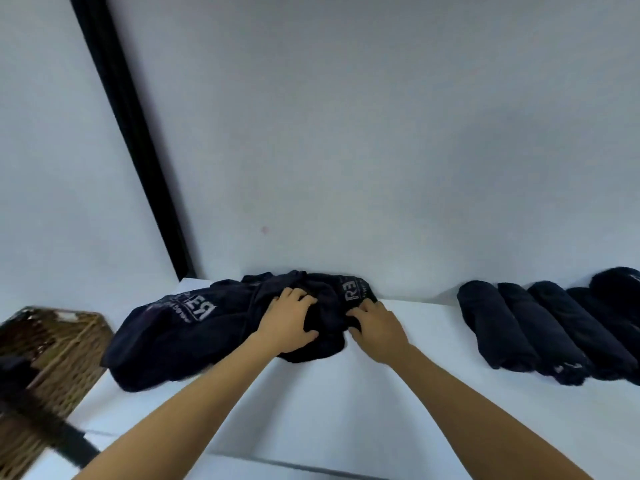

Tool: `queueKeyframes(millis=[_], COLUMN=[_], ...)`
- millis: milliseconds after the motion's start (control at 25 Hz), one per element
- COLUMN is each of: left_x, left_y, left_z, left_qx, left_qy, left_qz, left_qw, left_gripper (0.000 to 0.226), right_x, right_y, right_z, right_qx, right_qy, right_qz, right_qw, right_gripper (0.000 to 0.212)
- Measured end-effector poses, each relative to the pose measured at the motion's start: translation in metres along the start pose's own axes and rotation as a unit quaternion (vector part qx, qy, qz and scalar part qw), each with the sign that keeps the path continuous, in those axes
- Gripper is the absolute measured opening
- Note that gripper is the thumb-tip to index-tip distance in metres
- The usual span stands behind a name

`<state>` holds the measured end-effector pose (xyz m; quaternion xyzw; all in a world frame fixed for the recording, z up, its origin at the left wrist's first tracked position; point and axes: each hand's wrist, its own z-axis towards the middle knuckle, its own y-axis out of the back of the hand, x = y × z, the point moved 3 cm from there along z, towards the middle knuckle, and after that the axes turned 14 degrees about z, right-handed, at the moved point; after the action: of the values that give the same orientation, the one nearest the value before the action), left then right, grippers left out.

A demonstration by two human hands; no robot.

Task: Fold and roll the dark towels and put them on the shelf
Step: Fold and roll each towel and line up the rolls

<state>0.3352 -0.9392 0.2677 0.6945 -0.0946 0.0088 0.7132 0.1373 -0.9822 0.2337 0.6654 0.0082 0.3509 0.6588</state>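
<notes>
Both my hands are on the loose dark towel pile [194,327], which lies crumpled on the white shelf [398,393] against the back wall [346,133]. Left hand [289,318] lies palm-down on the middle of the heap, fingers spread and curled into the cloth, thumb tucked under a fold — gripping fabric. Right hand [377,329] is just beside it, fingers bent and pinching a bunched edge of the same cloth. The two hands are close but not touching; a ridge of dark fabric sits between them.

The pile is unfolded and lumpy. White printed lettering shows on it in two spots, one left of my left hand and one above my right hand, both reading mirrored. Can't tell how many towels are in the heap.

Rolled dark towels [540,327] sit in a row on the same shelf, well to the right, side by side and touching each other, ends toward me. Row runs off the right frame edge, so the count is unclear.

Wicker basket [59,358] at far left, beside the shelf edge — blurred. A black vertical post [128,133] runs up the wall on the left.
</notes>
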Motion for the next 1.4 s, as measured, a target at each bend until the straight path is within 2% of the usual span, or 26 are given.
queueKeyframes(millis=[120,240,360,400,480,560,640,720,760,840,880,920,960,1000,1080,1120,1240,1320,1400], left_x=[0.005,0.002,-0.018,-0.028,-0.046,-0.061,-0.076,-0.089,-0.093,-0.095,-0.093,-0.092,-0.095,-0.1,-0.113,-0.118,-0.129,-0.131,-0.125], left_y=[-0.002,0.007,0.021,0.029,0.052,0.075,0.093,0.118,0.136,0.173,0.182,0.182,0.171,0.149,0.099,0.079,0.047,0.043,0.035], left_z=[-0.005,-0.002,0.004,0.006,0.014,0.022,0.026,0.028,0.029,0.032,0.032,0.032,0.03,0.024,0.003,-0.006,-0.023,-0.03,-0.031], left_qx=[-0.021,-0.014,-0.023,-0.052,-0.13,-0.146,-0.091,-0.059,-0.082,-0.194,-0.235,-0.234,-0.191,-0.115,0.026,0.044,-0.01,-0.036,-0.045], left_qy=[-0.005,0.015,0.034,0.043,0.053,0.04,0.02,-0.002,-0.004,0.025,0.041,0.047,0.045,0.038,0.024,0.01,-0.015,-0.012,-0.008], left_qz=[-0.002,0.008,0.006,-0.006,-0.065,-0.129,-0.164,-0.243,-0.29,-0.338,-0.329,-0.306,-0.277,-0.253,-0.209,-0.165,-0.021,0.024,0.052], left_qw=[1.0,1.0,0.999,0.998,0.988,0.98,0.982,0.968,0.953,0.92,0.914,0.922,0.941,0.96,0.977,0.985,1.0,0.999,0.998], left_gripper=[0.081,0.097,0.103,0.096,0.067,0.038,0.031,0.03,0.027,0.019,0.017,0.02,0.028,0.038,0.058,0.068,0.096,0.113,0.123], right_x=[0.0,-0.002,0.011,0.018,0.029,0.032,0.023,0.008,0.002,-0.007,-0.01,-0.013,-0.017,-0.023,-0.039,-0.048,-0.059,-0.052,-0.043], right_y=[-0.004,0.031,0.111,0.14,0.191,0.22,0.233,0.244,0.252,0.266,0.268,0.267,0.26,0.25,0.221,0.203,0.145,0.116,0.088], right_z=[0.005,-0.005,-0.021,-0.028,-0.046,-0.064,-0.078,-0.092,-0.098,-0.106,-0.107,-0.107,-0.108,-0.108,-0.11,-0.11,-0.117,-0.123,-0.124], right_qx=[-0.037,-0.079,-0.202,-0.255,-0.361,-0.411,-0.421,-0.445,-0.464,-0.488,-0.485,-0.469,-0.445,-0.417,-0.347,-0.299,-0.147,-0.108,-0.049], right_qy=[-0.036,-0.075,-0.074,-0.061,-0.013,0.028,0.022,-0.001,-0.006,0.002,0.006,0.004,-0.006,-0.02,-0.052,-0.067,-0.108,-0.069,-0.026], right_qz=[0.023,0.039,0.131,0.175,0.215,0.226,0.236,0.269,0.29,0.317,0.32,0.324,0.329,0.329,0.312,0.295,0.144,0.04,0.019], right_qw=[0.998,0.993,0.968,0.949,0.907,0.883,0.875,0.854,0.837,0.813,0.814,0.822,0.833,0.847,0.883,0.905,0.973,0.991,0.998], right_gripper=[0.024,0.022,0.017,0.013,0.014,0.017,0.019,0.019,0.017,0.009,0.007,0.005,0.004,0.003,0.004,0.006,0.027,0.052,0.072])
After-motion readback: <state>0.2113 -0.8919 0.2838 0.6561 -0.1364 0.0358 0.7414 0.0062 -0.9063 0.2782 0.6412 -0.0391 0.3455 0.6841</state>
